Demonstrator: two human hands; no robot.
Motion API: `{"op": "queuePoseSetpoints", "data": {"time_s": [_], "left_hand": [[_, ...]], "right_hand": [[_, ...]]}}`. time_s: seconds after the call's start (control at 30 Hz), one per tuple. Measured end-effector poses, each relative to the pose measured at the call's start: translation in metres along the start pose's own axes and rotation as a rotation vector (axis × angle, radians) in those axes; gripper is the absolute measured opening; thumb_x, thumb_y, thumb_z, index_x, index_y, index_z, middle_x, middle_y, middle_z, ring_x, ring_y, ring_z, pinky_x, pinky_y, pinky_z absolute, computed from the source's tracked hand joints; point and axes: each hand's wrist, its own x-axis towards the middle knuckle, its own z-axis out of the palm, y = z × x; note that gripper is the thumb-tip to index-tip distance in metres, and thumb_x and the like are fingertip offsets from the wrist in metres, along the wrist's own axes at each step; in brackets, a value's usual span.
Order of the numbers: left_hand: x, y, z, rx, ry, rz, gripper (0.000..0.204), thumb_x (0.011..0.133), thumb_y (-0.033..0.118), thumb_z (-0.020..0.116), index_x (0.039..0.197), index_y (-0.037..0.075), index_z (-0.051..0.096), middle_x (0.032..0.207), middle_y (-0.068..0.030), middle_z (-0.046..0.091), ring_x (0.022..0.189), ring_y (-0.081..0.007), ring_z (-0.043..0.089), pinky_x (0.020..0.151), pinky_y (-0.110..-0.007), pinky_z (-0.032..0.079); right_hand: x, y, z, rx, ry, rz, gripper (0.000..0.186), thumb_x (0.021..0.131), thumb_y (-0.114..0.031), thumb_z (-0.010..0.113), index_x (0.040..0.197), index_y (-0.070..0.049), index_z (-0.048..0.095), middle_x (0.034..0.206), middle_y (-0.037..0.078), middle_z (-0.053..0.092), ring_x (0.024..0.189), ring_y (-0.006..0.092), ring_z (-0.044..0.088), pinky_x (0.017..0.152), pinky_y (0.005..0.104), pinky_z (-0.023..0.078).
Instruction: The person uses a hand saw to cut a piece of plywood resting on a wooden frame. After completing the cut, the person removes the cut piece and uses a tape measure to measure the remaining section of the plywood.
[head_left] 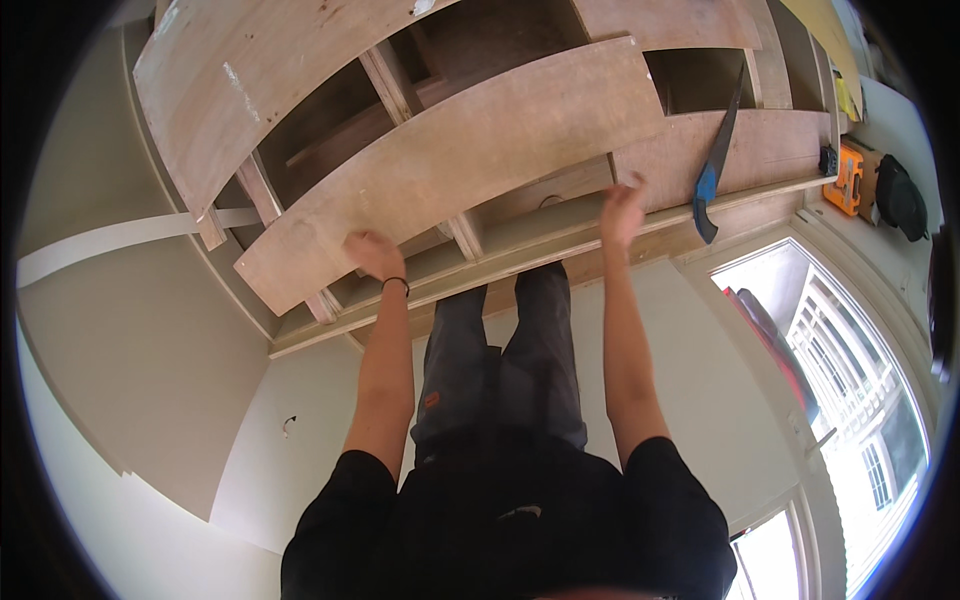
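A long curved plywood strip (470, 145) lies across wooden framing (462, 235). My left hand (376, 252) is at the strip’s lower edge, its bent fingers closed on it. My right hand (623, 210) is raised at the right, just beyond the strip’s lower edge, near another plywood piece (668, 160). Its fingers are curled together, and I cannot make out what they hold, if anything. A handsaw (708, 190) with a blue and black handle rests on that piece, to the right of my hand.
An upper plywood panel (210, 100) and open framed recesses surround the strip. A wooden ledge (520, 260) runs along the front. An orange case (843, 185) and black bag (900, 195) are at the far right, above a bright doorway (820, 360). A white band (110, 240) crosses the left.
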Motion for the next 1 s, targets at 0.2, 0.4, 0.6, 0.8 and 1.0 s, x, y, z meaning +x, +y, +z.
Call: {"op": "queuePoseSetpoints", "data": {"time_s": [0.2,0.4,0.6,0.8,1.0], "left_hand": [[0.009,0.156,0.008,-0.224,-0.099,0.572,0.043,0.085,0.004,0.057,0.127,-0.001,0.048,0.126,-0.0228,0.052,0.120,-0.0406,0.047,0.101,-0.049,0.038],[0.013,0.237,0.040,-0.172,-0.007,0.724,0.055,0.089,0.013,0.053,0.140,0.000,0.040,0.139,-0.0241,0.045,0.134,-0.0409,0.039,0.110,-0.051,0.033],[-0.061,0.281,0.081,-0.033,-0.032,0.762,0.049,0.093,0.022,0.050,0.137,0.001,0.048,0.145,-0.0215,0.042,0.142,-0.0376,0.030,0.113,-0.055,0.028],[-0.183,0.327,0.095,-0.395,-0.612,1.576,0.046,0.084,0.012,0.063,0.130,0.014,0.058,0.142,-0.0155,0.047,0.133,-0.0371,0.042,0.112,-0.054,0.031],[-0.168,0.320,0.065,-0.191,-0.418,1.051,0.049,0.085,0.008,0.060,0.134,0.012,0.055,0.147,-0.0147,0.043,0.138,-0.0375,0.038,0.113,-0.048,0.034]], "right_hand": [[0.033,0.058,-0.109,-0.569,0.430,-0.287,0.074,0.079,-0.016,0.068,0.144,-0.005,0.034,0.140,0.025,0.043,0.131,0.0408,0.042,0.106,0.0497,0.038],[0.079,0.115,-0.132,-0.686,0.111,-0.056,0.074,0.083,-0.028,0.067,0.143,0.002,0.035,0.133,0.026,0.049,0.125,0.0418,0.046,0.105,0.0496,0.038],[0.087,0.142,-0.117,-0.657,0.123,-0.122,0.077,0.083,-0.030,0.068,0.141,0.007,0.033,0.134,0.028,0.044,0.125,0.0441,0.045,0.106,0.0491,0.039],[0.080,0.133,-0.121,-0.645,0.087,-0.109,0.073,0.086,-0.027,0.065,0.142,0.006,0.031,0.135,0.028,0.042,0.123,0.0445,0.046,0.101,0.0506,0.043],[0.086,0.128,-0.131,-0.665,0.064,-0.081,0.059,0.089,-0.020,0.064,0.135,0.004,0.037,0.131,0.026,0.045,0.114,0.0434,0.054,0.094,0.0504,0.048]]}}
